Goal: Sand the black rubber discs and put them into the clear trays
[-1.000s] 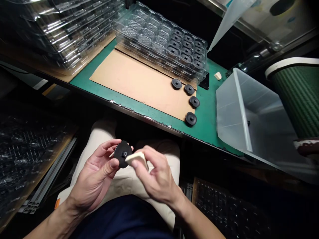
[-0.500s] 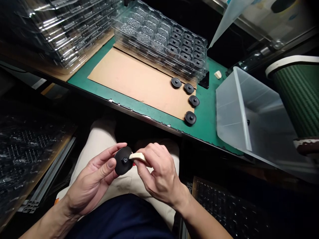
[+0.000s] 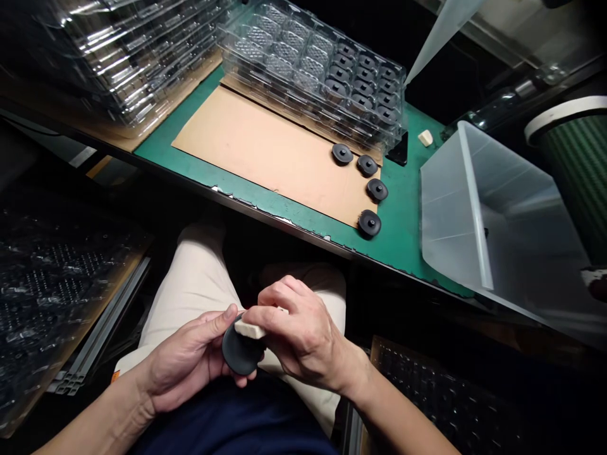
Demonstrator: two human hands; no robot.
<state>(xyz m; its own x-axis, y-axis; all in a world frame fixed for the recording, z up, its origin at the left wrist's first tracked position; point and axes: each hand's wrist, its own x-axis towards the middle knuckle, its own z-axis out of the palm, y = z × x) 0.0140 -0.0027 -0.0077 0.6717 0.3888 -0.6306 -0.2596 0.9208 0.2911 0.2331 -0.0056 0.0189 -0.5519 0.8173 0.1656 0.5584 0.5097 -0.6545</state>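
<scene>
Over my lap, my left hand (image 3: 190, 360) grips a round black plastic disc (image 3: 239, 355) by its rim. My right hand (image 3: 298, 335) pinches a small cream-coloured block (image 3: 250, 329) and presses it against the disc's upper edge. The disc's smooth side faces me. Several more black discs (image 3: 370, 183) lie in a curved row on the cardboard sheet (image 3: 265, 151) on the green bench mat (image 3: 403, 227). A clear blister tray (image 3: 313, 63) behind them holds further discs in its right-hand pockets.
A stack of clear trays (image 3: 123, 57) stands at the back left. A translucent plastic bin (image 3: 493, 221) sits at the right, beside a green ribbed cylinder (image 3: 578, 164). A second cream block (image 3: 425, 137) lies on the mat. Dark trays (image 3: 47, 284) fill the lower left.
Both hands have dropped lower toward my lap. The disc has been turned so its hub side no longer shows. The cream block now presses on its top edge.
</scene>
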